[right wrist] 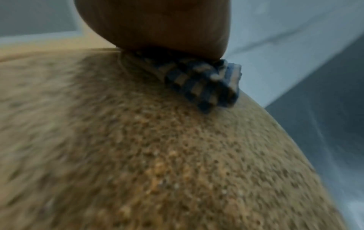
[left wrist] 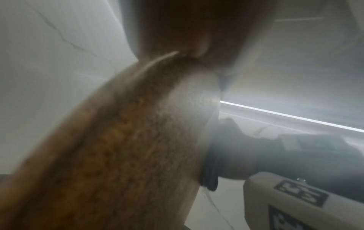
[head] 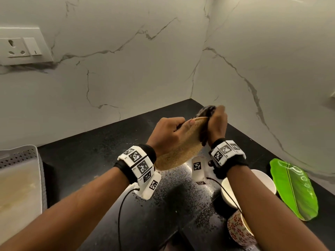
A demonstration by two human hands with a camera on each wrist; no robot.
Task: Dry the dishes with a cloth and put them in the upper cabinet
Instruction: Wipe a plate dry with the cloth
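We hold a round, speckled tan plate tilted above the glossy black surface; our left hand grips its rim, our right hand presses a bunched checked cloth against it

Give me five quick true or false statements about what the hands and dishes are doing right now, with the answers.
1. The left hand grips the speckled tan plate by its rim. True.
2. The right hand is empty. False: it presses a blue checked cloth against the plate.
3. The speckled tan plate lies flat on the black counter. False: it is held above it, tilted on edge.
4. A green leaf-shaped plate lies on the counter on the right. True.
5. The white bowl sits in the grey perforated tray. False: it stands on the counter on the right, beside the green leaf-shaped plate.
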